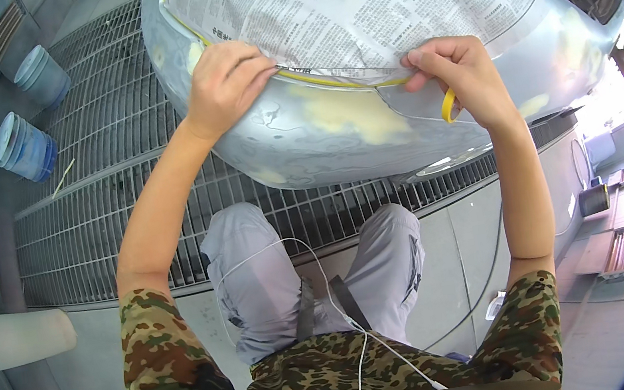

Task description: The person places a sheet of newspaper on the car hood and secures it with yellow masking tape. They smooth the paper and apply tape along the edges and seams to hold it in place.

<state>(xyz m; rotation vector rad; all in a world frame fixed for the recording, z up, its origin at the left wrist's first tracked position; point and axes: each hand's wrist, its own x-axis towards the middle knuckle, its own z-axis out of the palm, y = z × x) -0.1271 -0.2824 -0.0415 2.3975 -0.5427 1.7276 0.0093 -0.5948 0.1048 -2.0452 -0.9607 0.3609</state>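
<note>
A grey car body panel [273,148] with pale yellow patches curves in front of me. Printed newspaper [348,4] covers its upper part, and a narrow strip of yellow masking tape [319,79] runs along the paper's lower edge. My left hand [230,86] is closed, its thumb and fingertips pinched on the taped edge. Farther right, my right hand [464,75] is closed around a yellow tape roll [449,105], whose loop hangs below the fingers. Its thumb and index finger meet at the strip's right end. The palm hides part of the roll.
Metal floor grating [125,182] lies under and left of the car. Two stacks of buckets, one pale [42,78] and one bluish [24,149], stand at the left. A white cable [324,274] hangs over my legs. A dark pot-like container [593,200] sits at the right.
</note>
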